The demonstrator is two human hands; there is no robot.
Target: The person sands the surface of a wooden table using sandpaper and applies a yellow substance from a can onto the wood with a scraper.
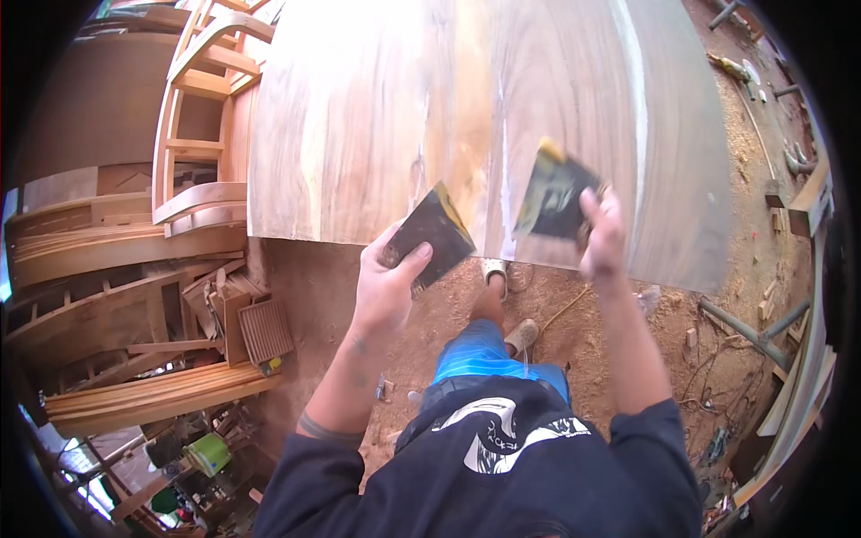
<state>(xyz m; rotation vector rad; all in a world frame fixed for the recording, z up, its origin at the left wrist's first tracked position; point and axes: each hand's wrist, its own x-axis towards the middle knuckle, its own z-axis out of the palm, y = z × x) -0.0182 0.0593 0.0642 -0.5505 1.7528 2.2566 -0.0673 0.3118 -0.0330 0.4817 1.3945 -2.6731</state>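
In my left hand (pixel 386 287) is a dark, flat, squarish putty spreader (pixel 435 238), pinched with the thumb on top. Yellowish paste runs along its upper right edge. A second dark putty spreader (pixel 558 193) is gripped by my right hand (pixel 604 235), with a yellow dab at its top corner and paler smears on its face. Both spreaders are held apart above the near edge of a wide wooden panel (pixel 377 117). Pale streaks run lengthwise down the panel, one near its right side and others around the middle. The right hand is slightly blurred.
Against the panel's left side stands a wooden chair frame (pixel 170 143). Stacked timber (pixel 161 394) and a green container (pixel 208 455) lie farther left. Sawdust covers the floor (pixel 574 336); a metal stand leg (pixel 753 334) and a cord are at the right.
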